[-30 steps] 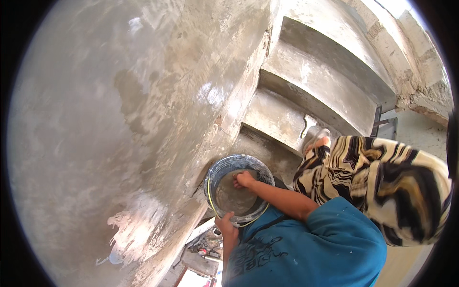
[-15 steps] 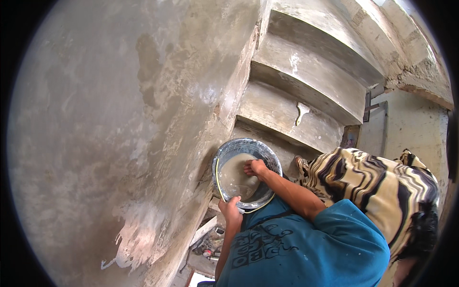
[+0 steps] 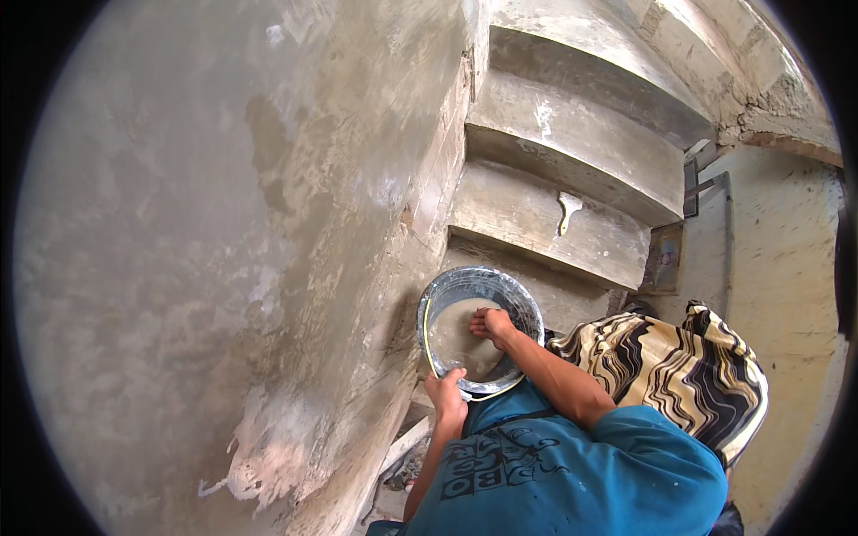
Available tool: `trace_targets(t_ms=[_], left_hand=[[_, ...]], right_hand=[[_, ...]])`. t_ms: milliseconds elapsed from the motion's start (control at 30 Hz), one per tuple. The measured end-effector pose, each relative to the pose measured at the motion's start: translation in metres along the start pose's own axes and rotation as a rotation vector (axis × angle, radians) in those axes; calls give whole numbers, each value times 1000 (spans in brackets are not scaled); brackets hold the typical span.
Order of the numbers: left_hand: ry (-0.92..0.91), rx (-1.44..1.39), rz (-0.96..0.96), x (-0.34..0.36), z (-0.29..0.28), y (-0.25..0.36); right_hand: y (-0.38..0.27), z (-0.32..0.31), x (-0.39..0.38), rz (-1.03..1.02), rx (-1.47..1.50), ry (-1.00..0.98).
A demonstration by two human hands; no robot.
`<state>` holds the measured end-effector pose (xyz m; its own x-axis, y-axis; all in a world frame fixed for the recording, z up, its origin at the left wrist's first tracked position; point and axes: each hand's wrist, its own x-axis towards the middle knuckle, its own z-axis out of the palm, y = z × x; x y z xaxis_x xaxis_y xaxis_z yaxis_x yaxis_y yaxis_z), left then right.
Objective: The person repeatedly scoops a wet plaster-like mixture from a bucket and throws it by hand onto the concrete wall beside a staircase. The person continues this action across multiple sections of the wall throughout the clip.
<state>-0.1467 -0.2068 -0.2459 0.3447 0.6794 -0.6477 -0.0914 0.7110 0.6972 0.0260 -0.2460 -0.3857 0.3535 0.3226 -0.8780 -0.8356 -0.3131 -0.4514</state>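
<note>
A dark bucket (image 3: 527,308) with a splashed rim and a pale yellow-green handle is close against my body. It holds a grey-brown, watery mix (image 3: 458,335). My left hand (image 3: 446,391) grips the near-left rim, thumb over the edge. Inside the bucket, my right hand (image 3: 490,325) is just over or touching the mix. Its fingers are stretched to the left and slightly bent, and I see nothing held in them. Farther up, a scraper (image 3: 568,213) with a wide pale blade and light handle lies on a concrete step.
Curved concrete stairs (image 3: 572,147) climb ahead. A plastered wall (image 3: 179,268) with damp patches fills the left side. Close on my right is another person in patterned cloth (image 3: 670,375). A framed picture (image 3: 662,259) leans beside the stairs.
The bucket and both hands sit slightly farther right and lower in view. My right hand remains inside the bucket, fingers now reaching out more. The person in patterned cloth has shifted.
</note>
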Motion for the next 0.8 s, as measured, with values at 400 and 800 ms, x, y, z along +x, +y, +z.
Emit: trace_targets(t_ms=[400,800], left_hand=[[-29,82,43,14,1,-3],[-33,72,60,15,17,-10]], right_hand=[[-9,4,8,-50,125,-30],[-5,-3,30,10,71,161]])
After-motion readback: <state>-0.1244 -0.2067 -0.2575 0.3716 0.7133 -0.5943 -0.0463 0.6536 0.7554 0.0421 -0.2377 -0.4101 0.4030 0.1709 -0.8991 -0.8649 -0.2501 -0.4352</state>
